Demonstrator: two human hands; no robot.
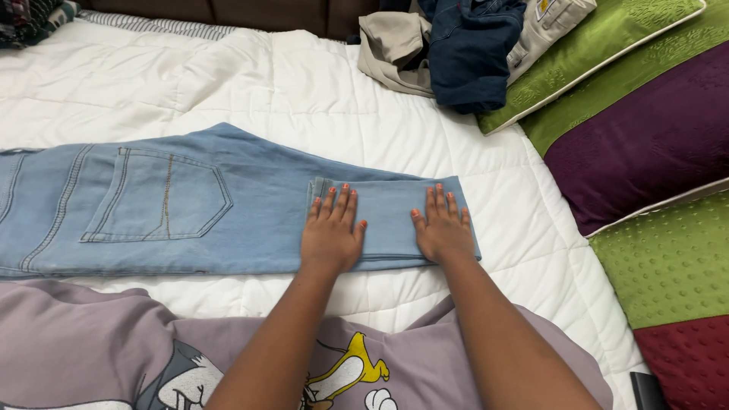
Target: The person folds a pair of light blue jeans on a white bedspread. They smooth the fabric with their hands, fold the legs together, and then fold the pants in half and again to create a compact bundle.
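Both hands lie flat, fingers spread and gripping nothing — left hand (331,237) and right hand (443,231) side by side on the folded-back leg end of the light blue jeans (175,205), whose long axis runs from 3 toward 9 o'clock across the white quilt (288,83).

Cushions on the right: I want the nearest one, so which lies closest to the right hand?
The purple cushion, between two green ones, lies closest to the right hand, which presses flat on the folded light blue jeans.
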